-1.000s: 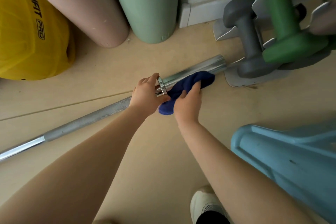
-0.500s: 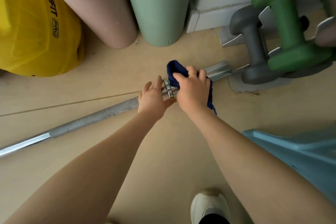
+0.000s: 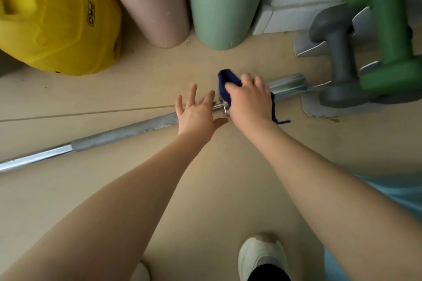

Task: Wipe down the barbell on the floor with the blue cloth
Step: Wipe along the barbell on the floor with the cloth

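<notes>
Beige flooring (image 3: 205,189) fills the frame, with gym gear lined along the top edge. At upper left sits one yellow ball (image 3: 52,20) printed with black writing that reads "JOINFIT PRO", its first letters cut off by the frame. To its right stand two foam rollers on end: one pink roller (image 3: 148,0) and one green roller (image 3: 223,0). At upper right, two dumbbells rest on a metal rack (image 3: 306,45): one grey dumbbell (image 3: 340,52) and one green dumbbell (image 3: 392,36).

One barbell (image 3: 125,131) lies on the floor, running from the left edge up to the right, its chrome sleeve end (image 3: 287,85) just beside the rack foot. At centre, the right hand (image 3: 249,100) holds the cloth (image 3: 226,82) wrapped on the sleeve next to the collar, fingers curled over the cloth and clamped on it; a ring shows on one finger. The left hand (image 3: 197,114) is over the bar just left of the collar, fingers spread apart and straight, gripping nothing. Whether it touches the bar cannot be told.

At lower right is a light blue object (image 3: 408,196), cut off by the frame. One white shoe (image 3: 260,255) shows fully at the bottom, with a sliver of a second shoe (image 3: 141,274) to its left.
</notes>
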The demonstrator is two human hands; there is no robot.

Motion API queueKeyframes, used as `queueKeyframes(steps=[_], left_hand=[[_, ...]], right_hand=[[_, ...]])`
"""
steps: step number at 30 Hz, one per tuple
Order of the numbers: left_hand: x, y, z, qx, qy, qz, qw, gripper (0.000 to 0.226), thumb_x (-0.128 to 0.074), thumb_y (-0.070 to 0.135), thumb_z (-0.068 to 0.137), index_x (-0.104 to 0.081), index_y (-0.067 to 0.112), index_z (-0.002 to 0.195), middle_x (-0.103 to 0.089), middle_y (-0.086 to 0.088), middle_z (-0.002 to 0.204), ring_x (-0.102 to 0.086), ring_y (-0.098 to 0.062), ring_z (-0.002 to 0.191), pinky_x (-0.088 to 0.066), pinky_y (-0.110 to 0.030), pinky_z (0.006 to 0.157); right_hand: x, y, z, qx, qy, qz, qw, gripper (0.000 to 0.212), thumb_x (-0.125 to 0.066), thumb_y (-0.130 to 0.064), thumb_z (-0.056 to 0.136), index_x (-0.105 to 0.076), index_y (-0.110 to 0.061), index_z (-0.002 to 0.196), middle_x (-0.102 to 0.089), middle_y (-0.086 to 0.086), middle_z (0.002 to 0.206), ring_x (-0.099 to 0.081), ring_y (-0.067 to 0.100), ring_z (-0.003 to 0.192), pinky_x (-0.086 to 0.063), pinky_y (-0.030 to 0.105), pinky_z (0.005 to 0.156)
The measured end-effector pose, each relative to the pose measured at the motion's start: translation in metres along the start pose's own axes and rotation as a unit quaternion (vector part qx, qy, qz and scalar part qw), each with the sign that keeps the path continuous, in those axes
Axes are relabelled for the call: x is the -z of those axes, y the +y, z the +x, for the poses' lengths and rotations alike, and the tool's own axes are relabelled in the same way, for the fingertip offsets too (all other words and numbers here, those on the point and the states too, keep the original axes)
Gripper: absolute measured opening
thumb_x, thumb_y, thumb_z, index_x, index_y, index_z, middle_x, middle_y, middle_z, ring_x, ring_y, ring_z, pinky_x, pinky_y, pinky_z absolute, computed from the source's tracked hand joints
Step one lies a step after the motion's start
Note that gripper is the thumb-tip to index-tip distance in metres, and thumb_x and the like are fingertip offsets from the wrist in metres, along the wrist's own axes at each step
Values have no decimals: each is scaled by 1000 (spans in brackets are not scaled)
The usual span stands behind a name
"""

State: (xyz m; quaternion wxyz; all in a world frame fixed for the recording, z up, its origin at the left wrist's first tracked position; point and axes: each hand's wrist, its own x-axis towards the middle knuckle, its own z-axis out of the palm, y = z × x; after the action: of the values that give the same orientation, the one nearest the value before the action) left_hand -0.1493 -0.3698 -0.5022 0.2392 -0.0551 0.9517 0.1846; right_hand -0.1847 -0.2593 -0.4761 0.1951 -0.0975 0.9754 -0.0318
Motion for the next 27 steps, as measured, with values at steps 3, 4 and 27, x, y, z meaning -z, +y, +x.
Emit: queueKeyframes(steps=[3, 4, 27], left_hand=[[9, -19, -9, -10, 13, 4, 1000, 73, -56, 46, 88, -22, 20, 146, -37, 0, 149, 3, -17, 146, 3, -45, 116], [12, -27, -12, -11, 16, 6, 1000, 73, -56, 45, 88, -21, 20, 147, -33, 0, 151, 3, -17, 146, 3, -44, 116], [19, -166, -101, 104, 109, -2, 989, 54, -53, 31, 90, -38, 19, 140, -42, 2, 142, -31, -22, 133, -20, -41, 106]], right_hand=[[-3, -11, -2, 46, 40, -70, 996, 33, -34, -12, 89, -60, -17, 106, -51, 11, 118, -44, 33, 109, -37, 39, 84], [-5, -16, -7, 84, 54, -123, 987, 40, -28, -11, 84, -65, -19, 98, -57, 9, 109, -51, 30, 101, -41, 37, 78], [-19, -73, -47, 74, -69, -89, 991, 26, -45, -21, 89, -48, -11, 114, -44, 13, 117, -59, 33, 91, -40, 36, 65]])
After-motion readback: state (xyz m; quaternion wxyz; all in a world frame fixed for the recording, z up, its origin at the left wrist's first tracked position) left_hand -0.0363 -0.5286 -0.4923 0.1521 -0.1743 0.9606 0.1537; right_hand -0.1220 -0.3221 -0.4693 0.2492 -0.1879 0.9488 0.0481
